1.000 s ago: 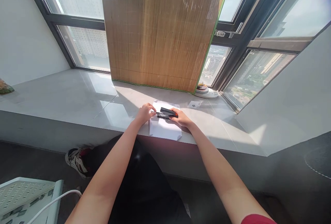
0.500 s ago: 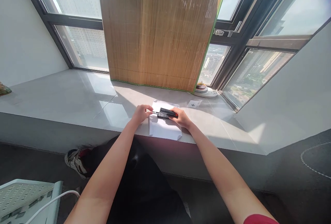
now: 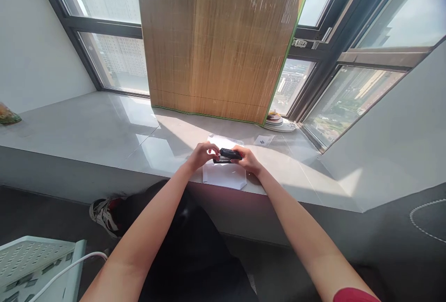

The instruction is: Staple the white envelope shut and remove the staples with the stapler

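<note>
A black stapler point(image 3: 229, 154) is held above white paper point(image 3: 223, 177) on the sill, with its top and base spread apart and metal showing between them. My right hand point(image 3: 249, 160) is closed round its right end. At its left end is my left hand point(image 3: 202, 155), fingers curled and the thumb and fingertips pinched against the stapler's front. The fingertips partly hide that end, so the exact point of contact is hard to see.
A small clear packet with dark marks point(image 3: 264, 141) lies right of the paper. Stacked plates point(image 3: 277, 121) stand by the window corner. A bamboo blind point(image 3: 216, 51) hangs behind the sill point(image 3: 87, 130). A pale perforated rack point(image 3: 42, 265) with a white cable is at lower left.
My left hand has moved right, closer to the stapler. The thin metal piece that stuck out between them no longer shows. My right hand keeps its hold on the stapler.
</note>
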`<state>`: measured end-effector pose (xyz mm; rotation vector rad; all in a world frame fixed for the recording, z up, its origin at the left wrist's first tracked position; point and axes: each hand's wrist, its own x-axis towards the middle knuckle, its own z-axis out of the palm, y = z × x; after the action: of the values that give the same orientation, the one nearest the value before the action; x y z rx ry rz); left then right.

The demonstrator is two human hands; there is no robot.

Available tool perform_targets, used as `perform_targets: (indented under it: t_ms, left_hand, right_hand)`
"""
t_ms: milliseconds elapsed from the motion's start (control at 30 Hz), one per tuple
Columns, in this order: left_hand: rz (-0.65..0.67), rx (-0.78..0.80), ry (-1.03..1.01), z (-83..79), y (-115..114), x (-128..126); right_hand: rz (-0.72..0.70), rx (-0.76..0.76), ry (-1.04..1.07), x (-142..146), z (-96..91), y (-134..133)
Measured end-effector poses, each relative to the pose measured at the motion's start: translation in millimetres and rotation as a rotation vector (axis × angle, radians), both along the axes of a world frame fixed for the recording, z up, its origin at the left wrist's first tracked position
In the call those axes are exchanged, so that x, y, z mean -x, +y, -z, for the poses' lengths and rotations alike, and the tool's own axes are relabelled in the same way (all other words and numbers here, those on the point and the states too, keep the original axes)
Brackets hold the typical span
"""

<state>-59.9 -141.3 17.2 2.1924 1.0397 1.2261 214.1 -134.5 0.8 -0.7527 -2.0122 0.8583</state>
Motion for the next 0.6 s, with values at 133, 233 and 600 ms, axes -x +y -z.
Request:
perform_targets:
  t_ms: [133, 233, 600]
  left_hand:
    - [-0.030, 0.002, 0.038, -0.3, 2, 0]
    - [-0.156, 0.012, 0.034, 3.6, 10, 7]
    - [-0.557, 0.254, 0.406, 21.9, 12, -8]
  right_hand:
    - [0.025, -0.018, -0.022, 4, 4.4, 2]
    - [0.162, -0.080, 0.020, 0, 8.5, 9]
    - [1.150, -0.100, -0.173, -69, 21.2, 31]
